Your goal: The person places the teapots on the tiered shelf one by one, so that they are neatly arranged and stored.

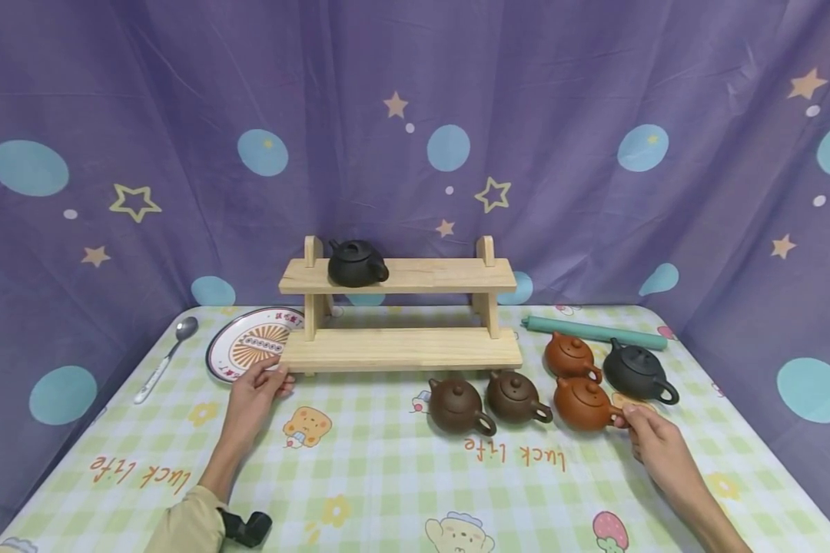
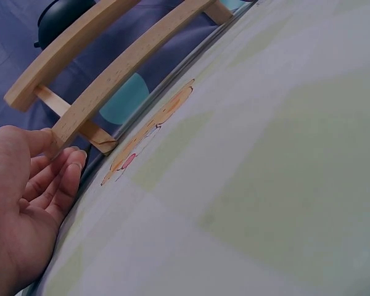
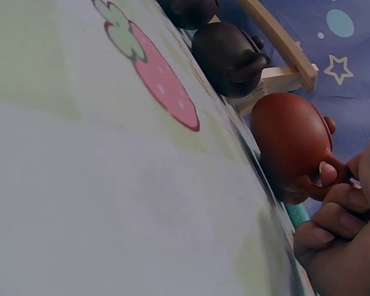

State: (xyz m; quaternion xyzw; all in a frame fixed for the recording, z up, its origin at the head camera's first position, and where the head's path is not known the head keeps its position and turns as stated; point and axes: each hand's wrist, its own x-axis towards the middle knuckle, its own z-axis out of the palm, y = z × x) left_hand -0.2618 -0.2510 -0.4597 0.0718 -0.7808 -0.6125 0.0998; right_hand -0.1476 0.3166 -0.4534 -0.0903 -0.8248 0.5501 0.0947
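My right hand (image 1: 659,445) pinches the loop handle of a reddish-orange clay teapot (image 1: 584,405) at the right of the table. In the right wrist view a fingertip pokes through the handle of that teapot (image 3: 290,132). At the left end of a two-tier wooden shelf (image 1: 401,349), my left hand (image 1: 254,388) holds the lower board's corner. The left wrist view has the thumb against the board's end and the other fingers curled beneath it. A black teapot (image 1: 355,263) sits on the upper tier, toward the left; the lower tier carries nothing.
Two dark brown teapots (image 1: 455,405) stand in front of the shelf. Behind the held teapot are another orange teapot (image 1: 569,355) and a black teapot (image 1: 638,370), with a green rolled cylinder (image 1: 595,332) farther back. A patterned plate (image 1: 224,346) and spoon (image 1: 166,361) lie left.
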